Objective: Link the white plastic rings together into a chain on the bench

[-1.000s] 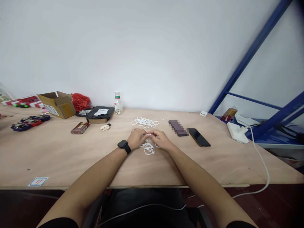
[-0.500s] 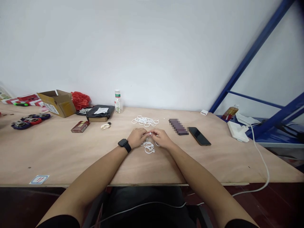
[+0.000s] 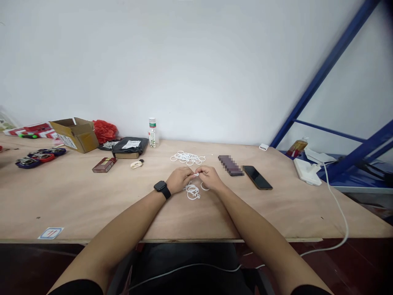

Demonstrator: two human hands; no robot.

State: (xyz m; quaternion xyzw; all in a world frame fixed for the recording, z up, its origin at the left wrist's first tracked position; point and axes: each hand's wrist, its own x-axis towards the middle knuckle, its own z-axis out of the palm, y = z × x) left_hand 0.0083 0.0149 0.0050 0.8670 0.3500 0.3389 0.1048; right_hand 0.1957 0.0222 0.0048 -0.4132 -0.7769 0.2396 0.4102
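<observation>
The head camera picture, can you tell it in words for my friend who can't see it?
Two bare hands, the left hand and the right hand, meet over a wooden table, pinching a small white ring between their fingertips. A linked bunch of rings lies just under them and a loose pile of rings farther back. A black phone lies to the right.

The table (image 3: 76, 205) under my arms is bare plywood, matt and faintly grained. The white rings (image 3: 192, 191) near my fingers look like smooth plastic. To the right, the phone (image 3: 257, 177) is glossy black glass. Far left, the box (image 3: 74, 134) is dull brown cardboard.
</observation>
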